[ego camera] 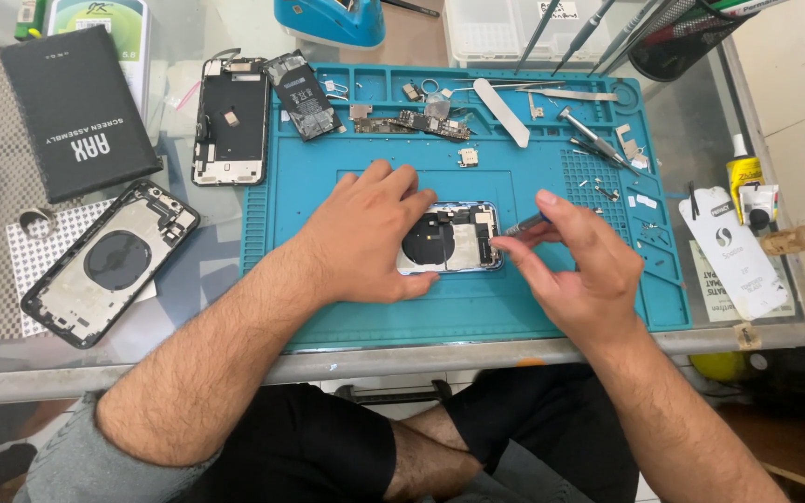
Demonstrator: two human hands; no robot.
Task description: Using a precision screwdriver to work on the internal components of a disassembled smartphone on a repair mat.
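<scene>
An opened phone housing (458,237) with a round black coil lies in the middle of the blue work mat (328,177). My left hand (365,233) rests flat over its left half and pins it down. My right hand (575,256) pinches a thin screwdriver (522,225) whose tip meets the housing's right end. A battery (302,93), a logic board (416,123) and small parts lie along the mat's far edge.
A second empty phone frame (109,261) and a display panel (232,121) lie left of the mat on the glass table. A black box (76,112) is far left. Tweezers and a spudger (503,112) lie top right, a glue bottle (743,177) at right.
</scene>
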